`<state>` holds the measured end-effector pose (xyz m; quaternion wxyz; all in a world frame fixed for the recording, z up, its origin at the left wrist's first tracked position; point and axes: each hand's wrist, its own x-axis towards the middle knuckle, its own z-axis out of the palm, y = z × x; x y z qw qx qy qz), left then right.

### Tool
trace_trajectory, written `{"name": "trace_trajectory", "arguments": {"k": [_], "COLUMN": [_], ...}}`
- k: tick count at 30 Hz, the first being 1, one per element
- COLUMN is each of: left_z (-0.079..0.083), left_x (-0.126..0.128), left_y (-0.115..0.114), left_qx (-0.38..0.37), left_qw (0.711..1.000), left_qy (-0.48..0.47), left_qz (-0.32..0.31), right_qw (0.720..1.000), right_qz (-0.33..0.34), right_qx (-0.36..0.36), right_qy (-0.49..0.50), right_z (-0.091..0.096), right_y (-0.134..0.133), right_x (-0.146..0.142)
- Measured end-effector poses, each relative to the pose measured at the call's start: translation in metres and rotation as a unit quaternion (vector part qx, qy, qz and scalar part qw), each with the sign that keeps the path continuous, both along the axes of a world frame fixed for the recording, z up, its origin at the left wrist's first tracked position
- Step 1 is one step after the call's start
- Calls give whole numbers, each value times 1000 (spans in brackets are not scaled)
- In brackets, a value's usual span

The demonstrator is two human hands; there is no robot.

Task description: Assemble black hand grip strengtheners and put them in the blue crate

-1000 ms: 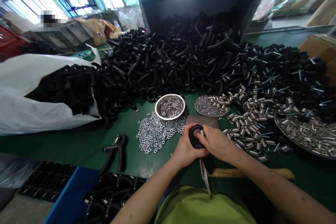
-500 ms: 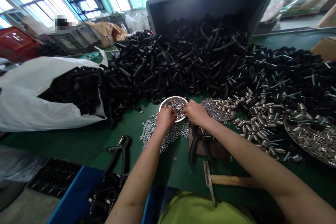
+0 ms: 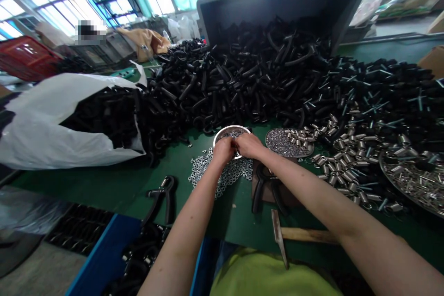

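Above a round metal bowl (image 3: 231,127) of small metal parts, my left hand (image 3: 224,149) and my right hand (image 3: 248,145) meet at the fingertips. Both have their fingers curled and pressed together; anything between them is too small or hidden to name. Loose hex nuts (image 3: 239,174) lie heaped just in front of the bowl. Below my right wrist, a black hand gripper with two handles (image 3: 258,194) rests on a brown board (image 3: 268,195). Another black hand gripper with a spring (image 3: 169,199) lies on the left by the table edge.
A hammer (image 3: 305,235) lies near my front. An oval tray of tiny parts (image 3: 282,145), loose springs (image 3: 342,166) and a large tray (image 3: 385,173) are to the right. Black handles (image 3: 222,83) pile up behind, with a white sack (image 3: 38,125) left and blue bin (image 3: 93,254) below.
My hands have come together over the bowl, where they were slightly apart before. The whole view has shifted a little to the right.
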<state>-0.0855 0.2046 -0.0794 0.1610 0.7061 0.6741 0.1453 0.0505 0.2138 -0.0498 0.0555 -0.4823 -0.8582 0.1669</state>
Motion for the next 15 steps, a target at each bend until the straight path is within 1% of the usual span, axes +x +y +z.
{"name": "trace_trajectory", "arguments": {"k": [4,8,12,15], "left_z": [1,0,0,5], "left_x": [2,2,-2,-2], "left_y": [2,1,2,3], "left_qx": [-19,-22,-26,-43], "left_qw": [999,999,997,995], "left_qy": [27,47,58,71], "left_qz": [-11,-12,-36,-63], "right_qw": [996,986,983,985], "right_qz": [-26,-50,-59,-64], "right_qx": [-5,-24,-43,-38], "right_qy": [89,157,169,155], "right_z": [4,6,0,-8], "right_y": [0,-14,-39,-55], "right_x": [16,50,92,110]}}
